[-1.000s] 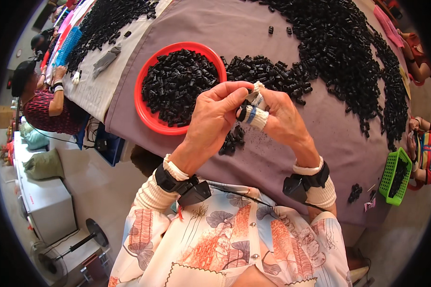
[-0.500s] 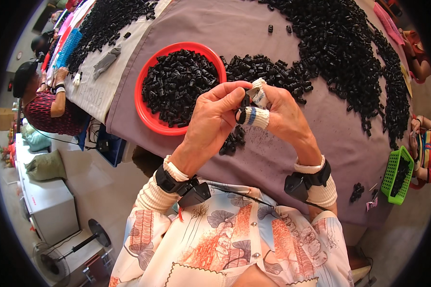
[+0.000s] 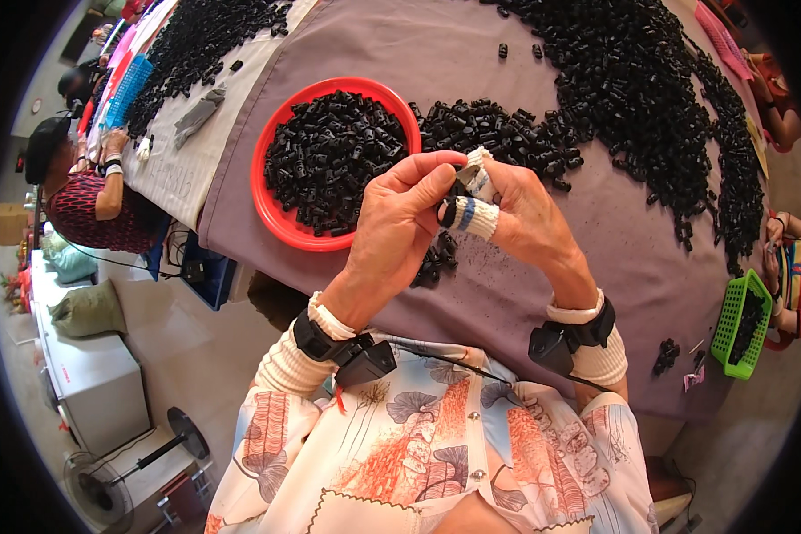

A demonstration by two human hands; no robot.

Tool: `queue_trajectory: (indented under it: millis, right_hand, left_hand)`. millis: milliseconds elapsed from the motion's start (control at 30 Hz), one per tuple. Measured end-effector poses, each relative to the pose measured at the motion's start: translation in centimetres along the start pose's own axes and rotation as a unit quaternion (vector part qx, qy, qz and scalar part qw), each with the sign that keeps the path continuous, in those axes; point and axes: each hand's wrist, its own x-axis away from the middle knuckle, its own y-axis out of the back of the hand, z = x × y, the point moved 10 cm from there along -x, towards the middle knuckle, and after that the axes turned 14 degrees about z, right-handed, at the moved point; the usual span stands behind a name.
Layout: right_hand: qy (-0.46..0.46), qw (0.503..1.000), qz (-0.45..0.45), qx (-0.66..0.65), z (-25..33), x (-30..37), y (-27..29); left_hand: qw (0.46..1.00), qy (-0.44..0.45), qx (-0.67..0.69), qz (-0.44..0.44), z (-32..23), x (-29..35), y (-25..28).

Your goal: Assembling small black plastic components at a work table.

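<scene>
In front of my body, above the purple-grey cloth, my two hands meet at the fingertips. My left hand (image 3: 392, 222) is closed, its thumb and forefinger pinching a small black plastic part (image 3: 457, 189) that is mostly hidden. My right hand (image 3: 534, 214) is closed around the other side of it. White knitted finger guards (image 3: 476, 216) with blue stripes cover its thumb and a finger. Whatever else the right fingers grip is too small to make out. Just left of my hands stands a red basin (image 3: 260, 182) heaped with the same black parts.
A large pile of black parts (image 3: 632, 116) spreads over the table cloth (image 3: 374, 44) at the far right. A green basket (image 3: 732, 329) stands at the right edge. Another person (image 3: 89, 187) works at the left; a fan (image 3: 187, 433) stands lower left.
My fingers have shifted very slightly around the black part, and less of it shows now. Both arms, the basin and the piles stay where they were.
</scene>
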Motion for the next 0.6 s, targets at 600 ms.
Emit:
queue_trajectory:
  millis: [600]
  right_hand:
    - [-0.018,1.0,-0.012,0.001,-0.9,0.2,0.5]
  left_hand:
    - [1.0,-0.004,0.013,-0.002,0.0,-0.1,-0.4]
